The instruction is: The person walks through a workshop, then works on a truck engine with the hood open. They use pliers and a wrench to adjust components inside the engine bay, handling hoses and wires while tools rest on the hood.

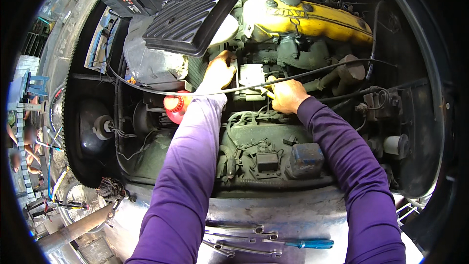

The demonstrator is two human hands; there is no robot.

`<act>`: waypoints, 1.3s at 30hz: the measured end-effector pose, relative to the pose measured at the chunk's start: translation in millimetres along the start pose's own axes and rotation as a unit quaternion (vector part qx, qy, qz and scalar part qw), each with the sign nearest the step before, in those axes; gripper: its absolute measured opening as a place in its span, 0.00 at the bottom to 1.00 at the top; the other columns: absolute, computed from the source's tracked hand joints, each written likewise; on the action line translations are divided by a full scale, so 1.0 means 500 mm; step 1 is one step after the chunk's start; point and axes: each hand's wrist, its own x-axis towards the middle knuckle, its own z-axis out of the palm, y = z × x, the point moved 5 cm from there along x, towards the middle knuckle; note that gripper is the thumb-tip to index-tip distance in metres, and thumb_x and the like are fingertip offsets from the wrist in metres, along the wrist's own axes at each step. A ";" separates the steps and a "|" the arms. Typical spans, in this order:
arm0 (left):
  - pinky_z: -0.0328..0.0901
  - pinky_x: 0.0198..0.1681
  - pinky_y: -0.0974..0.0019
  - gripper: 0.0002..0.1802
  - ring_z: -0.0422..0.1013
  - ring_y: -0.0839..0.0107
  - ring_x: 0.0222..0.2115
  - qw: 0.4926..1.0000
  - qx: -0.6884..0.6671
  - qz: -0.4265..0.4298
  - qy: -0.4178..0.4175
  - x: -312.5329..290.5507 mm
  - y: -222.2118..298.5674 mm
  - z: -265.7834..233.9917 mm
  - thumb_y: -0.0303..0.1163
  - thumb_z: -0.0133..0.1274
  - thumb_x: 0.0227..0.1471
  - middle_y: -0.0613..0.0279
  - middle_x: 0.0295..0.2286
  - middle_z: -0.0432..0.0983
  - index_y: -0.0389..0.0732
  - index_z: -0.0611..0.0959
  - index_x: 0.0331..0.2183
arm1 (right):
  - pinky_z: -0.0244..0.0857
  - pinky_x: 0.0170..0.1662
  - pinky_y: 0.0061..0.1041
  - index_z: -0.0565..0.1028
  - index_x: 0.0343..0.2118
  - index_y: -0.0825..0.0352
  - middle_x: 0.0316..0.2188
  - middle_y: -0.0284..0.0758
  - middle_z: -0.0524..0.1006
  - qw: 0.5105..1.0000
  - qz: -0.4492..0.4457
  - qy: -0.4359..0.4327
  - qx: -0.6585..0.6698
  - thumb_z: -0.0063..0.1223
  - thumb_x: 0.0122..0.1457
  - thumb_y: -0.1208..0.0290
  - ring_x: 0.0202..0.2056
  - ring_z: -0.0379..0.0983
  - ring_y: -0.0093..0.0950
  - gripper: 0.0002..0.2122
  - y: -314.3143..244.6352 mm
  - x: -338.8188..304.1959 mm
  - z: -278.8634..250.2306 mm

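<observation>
Both my hands reach into an engine bay beside a pale metal, box-shaped engine part (252, 74). On its left side my left hand (218, 72) is closed, with fingers curled down at the part's edge; what they grip is hidden. At the part's right side my right hand (288, 96) is closed in a pinch, and I cannot make out what is between the fingers. A thin black cable (188, 93) curves across in front of both hands. A red cap (173, 103) sits just left of my left wrist.
A yellow valve cover (312, 18) lies beyond my hands. A ribbed black cover (195, 12) and a battery (128, 1) are at the upper left. Several wrenches (239, 240) and a blue-handled screwdriver (312, 243) rest on the metal ledge nearest me. People (30, 142) are at far left.
</observation>
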 end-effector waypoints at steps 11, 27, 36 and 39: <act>0.69 0.46 0.67 0.20 0.77 0.66 0.39 0.994 -0.101 -0.022 0.024 0.011 -0.038 0.016 0.22 0.54 0.46 0.53 0.37 0.82 0.30 0.80 0.45 | 0.73 0.40 0.46 0.74 0.44 0.66 0.34 0.47 0.80 0.997 -0.019 0.049 0.057 0.57 0.52 0.66 0.37 0.79 0.49 0.17 0.006 -0.001 0.035; 0.69 0.45 0.65 0.18 0.78 0.64 0.37 0.998 -0.035 -0.020 0.046 0.010 -0.040 0.010 0.27 0.55 0.46 0.51 0.35 0.83 0.30 0.82 0.41 | 0.75 0.41 0.43 0.78 0.39 0.71 0.34 0.49 0.81 0.998 0.001 0.066 0.004 0.55 0.50 0.67 0.35 0.80 0.47 0.15 -0.030 0.025 0.046; 0.69 0.43 0.65 0.16 0.77 0.66 0.35 0.997 -0.049 -0.029 0.044 0.007 -0.036 0.008 0.27 0.56 0.47 0.52 0.34 0.83 0.31 0.83 0.40 | 0.72 0.42 0.47 0.68 0.51 0.70 0.37 0.54 0.80 0.998 -0.006 -0.012 0.055 0.53 0.55 0.69 0.39 0.77 0.54 0.20 -0.019 0.047 0.007; 0.69 0.43 0.67 0.14 0.77 0.68 0.35 0.997 -0.061 -0.039 0.035 0.011 -0.043 0.011 0.25 0.56 0.49 0.54 0.33 0.83 0.31 0.83 0.40 | 0.74 0.44 0.44 0.70 0.50 0.71 0.38 0.52 0.81 0.998 -0.009 -0.053 0.017 0.53 0.59 0.64 0.41 0.79 0.50 0.20 -0.024 0.060 -0.013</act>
